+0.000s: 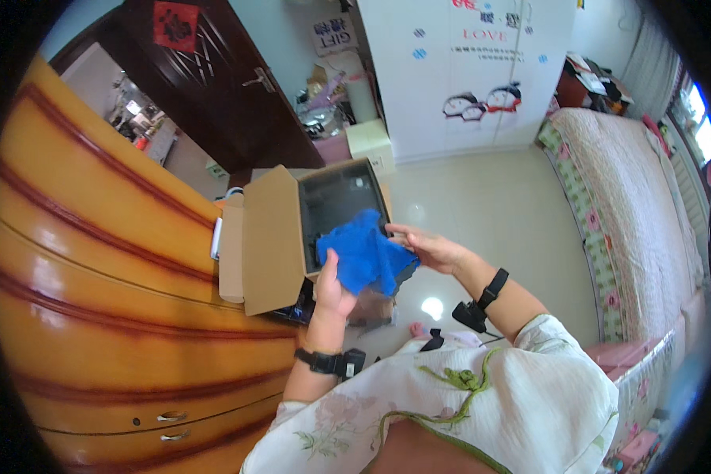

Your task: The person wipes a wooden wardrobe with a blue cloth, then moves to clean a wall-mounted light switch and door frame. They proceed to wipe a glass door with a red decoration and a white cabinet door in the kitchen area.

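Note:
A bright blue cloth [361, 252] is spread between my two hands, over the near part of an open cardboard box [272, 237]. My left hand [335, 293] grips its lower left side, with the thumb on top. At the right edge of the cloth is my right hand [432, 247], its fingers stretched to the left; whether they pinch the fabric is hard to tell. Something dark shows under the cloth's lower right edge, mostly covered. Inside the box the surface is dark [340, 192], and its contents are unclear.
A yellow-brown wooden cabinet [124, 308] runs along the left. Beyond the box are a dark door [225, 89], a pale box [370, 145] and a white wardrobe [480, 77]. A bed [628, 207] stands right, across the tiled floor [497, 207]. Black straps circle both forearms.

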`<state>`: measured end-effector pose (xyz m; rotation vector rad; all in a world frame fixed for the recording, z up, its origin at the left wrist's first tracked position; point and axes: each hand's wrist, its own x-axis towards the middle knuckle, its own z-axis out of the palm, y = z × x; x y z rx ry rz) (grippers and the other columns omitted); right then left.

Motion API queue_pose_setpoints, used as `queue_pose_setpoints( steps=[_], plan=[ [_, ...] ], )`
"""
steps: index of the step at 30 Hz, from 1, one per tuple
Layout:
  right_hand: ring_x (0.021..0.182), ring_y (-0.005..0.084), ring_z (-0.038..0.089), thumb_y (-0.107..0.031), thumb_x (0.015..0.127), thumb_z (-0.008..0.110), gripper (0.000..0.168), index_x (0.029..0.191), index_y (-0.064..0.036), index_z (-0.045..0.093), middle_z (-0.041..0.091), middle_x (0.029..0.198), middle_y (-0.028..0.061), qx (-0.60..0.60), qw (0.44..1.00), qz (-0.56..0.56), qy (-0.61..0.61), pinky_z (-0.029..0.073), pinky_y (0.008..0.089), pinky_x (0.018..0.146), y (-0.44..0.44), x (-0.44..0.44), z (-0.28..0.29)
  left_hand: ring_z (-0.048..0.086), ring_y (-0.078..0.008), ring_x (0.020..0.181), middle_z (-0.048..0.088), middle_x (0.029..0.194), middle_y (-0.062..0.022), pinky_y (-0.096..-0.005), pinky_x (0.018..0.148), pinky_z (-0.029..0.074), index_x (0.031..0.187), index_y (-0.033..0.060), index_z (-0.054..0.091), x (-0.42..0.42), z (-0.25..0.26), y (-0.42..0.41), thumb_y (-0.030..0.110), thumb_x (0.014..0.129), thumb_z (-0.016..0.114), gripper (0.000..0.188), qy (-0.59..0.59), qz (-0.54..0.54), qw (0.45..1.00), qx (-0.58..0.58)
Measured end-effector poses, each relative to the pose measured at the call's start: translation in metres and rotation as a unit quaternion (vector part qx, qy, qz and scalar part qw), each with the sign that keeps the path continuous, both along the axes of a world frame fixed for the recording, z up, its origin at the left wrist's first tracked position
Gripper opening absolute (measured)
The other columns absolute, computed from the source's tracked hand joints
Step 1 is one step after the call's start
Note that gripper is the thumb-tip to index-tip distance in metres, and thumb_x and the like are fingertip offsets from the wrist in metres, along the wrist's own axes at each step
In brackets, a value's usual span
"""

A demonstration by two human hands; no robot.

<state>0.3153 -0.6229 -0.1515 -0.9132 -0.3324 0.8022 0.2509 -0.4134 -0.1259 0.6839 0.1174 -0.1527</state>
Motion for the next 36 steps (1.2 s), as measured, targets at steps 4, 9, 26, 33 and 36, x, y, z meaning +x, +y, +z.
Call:
queue_pose_setpoints(
  steps=[4,9,26,33,36],
  plan=[
    [0.104,0.0186,0.053,-0.028,0.089,0.052,0.039,0.121,-0.006,0.049,0.056,0.11,0.0094,-0.198,0.966,-0.091,-0.14,0.042,0.0318,0.087,-0.021,-0.005,-0.009,0.049,-0.0272,0.111,0.047,0.123,-0.0151,-0.0395,0.094,0.041,0.127,0.0,0.036,0.011,-0.008,-0.018,0.03,0.091,0.047,0.048,-0.006,-0.085,0.996,0.005],
    [0.098,0.0137,0.053,-0.024,0.088,0.053,0.028,0.111,-0.007,0.053,0.057,0.104,0.006,-0.121,0.977,-0.174,-0.007,0.043,0.0267,0.082,-0.063,-0.006,0.003,0.049,-0.0272,0.111,0.047,0.123,-0.0152,-0.0398,0.094,0.041,0.127,-0.0001,0.036,0.023,-0.009,-0.044,0.028,0.092,0.046,0.045,-0.008,-0.141,0.99,0.013],
    [0.083,0.0187,0.06,-0.017,0.086,0.049,0.028,0.105,0.003,0.054,0.061,0.096,0.0117,-0.036,0.931,-0.35,0.097,0.049,0.0307,0.077,-0.283,0.087,0.029,0.051,-0.0224,0.104,0.047,0.119,-0.0112,-0.0311,0.077,0.048,0.13,0.0085,0.035,0.165,-0.032,-0.232,0.018,0.084,0.057,0.051,0.017,-0.184,0.953,0.239],
    [0.088,0.0222,0.06,-0.022,0.084,0.056,0.029,0.103,-0.001,0.057,0.061,0.101,0.0118,0.002,0.892,-0.388,0.229,0.051,0.0361,0.078,-0.329,0.146,0.015,0.052,-0.0317,0.1,0.049,0.111,-0.0182,-0.0393,0.081,0.043,0.129,0.0092,0.04,0.204,-0.035,-0.305,0.023,0.075,0.065,0.062,-0.353,-0.196,0.61,0.682],
    [0.083,0.0175,0.06,-0.022,0.083,0.057,0.026,0.099,-0.001,0.058,0.062,0.096,0.0091,-0.027,0.911,-0.379,0.163,0.051,0.0337,0.074,-0.34,0.162,0.025,0.051,-0.0376,0.1,0.051,0.109,-0.0205,-0.0393,0.084,0.042,0.12,0.0075,0.051,0.237,-0.045,-0.308,0.018,0.078,0.059,0.043,-0.31,-0.204,0.571,0.732]
  ],
)
